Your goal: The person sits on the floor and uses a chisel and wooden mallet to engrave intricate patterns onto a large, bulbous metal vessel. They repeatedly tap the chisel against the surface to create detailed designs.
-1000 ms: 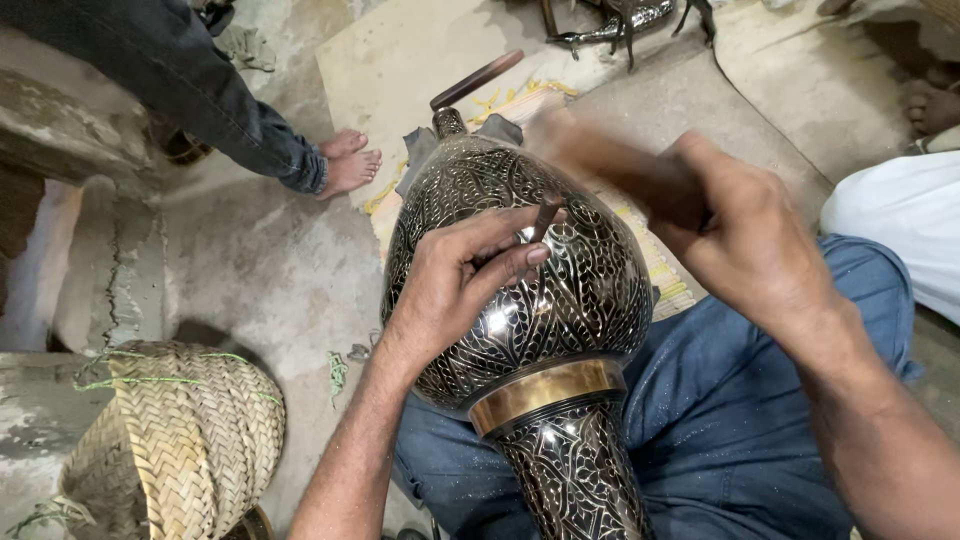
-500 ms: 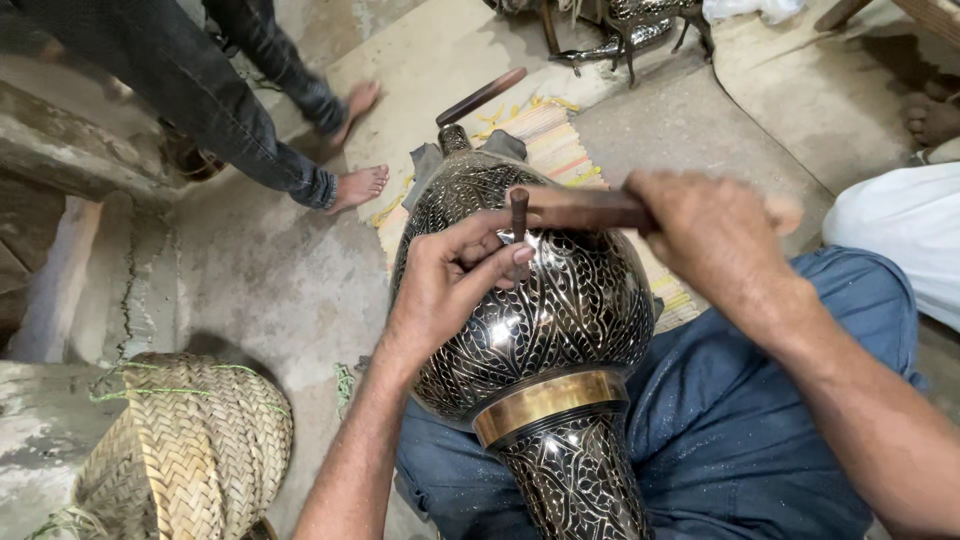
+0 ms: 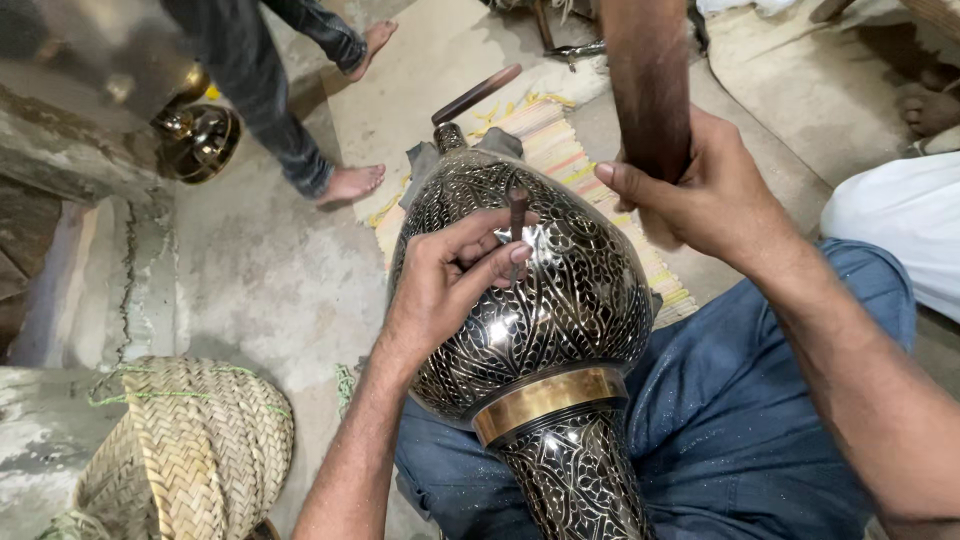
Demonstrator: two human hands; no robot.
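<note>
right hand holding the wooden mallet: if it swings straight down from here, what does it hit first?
Most likely the top of the thin chisel that the left hand holds against the engraved vase. The right hand and mallet are raised; depth is uncertain.

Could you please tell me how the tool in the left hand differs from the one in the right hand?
The chisel in the left hand is a thin metal rod; the mallet in the right hand is a thick, dark wooden club. The chisel's tip rests on the engraved vase, while the mallet is raised clear above it. The chisel is pinched by fingertips; the mallet is gripped in a full fist. Both stand roughly upright.
</note>
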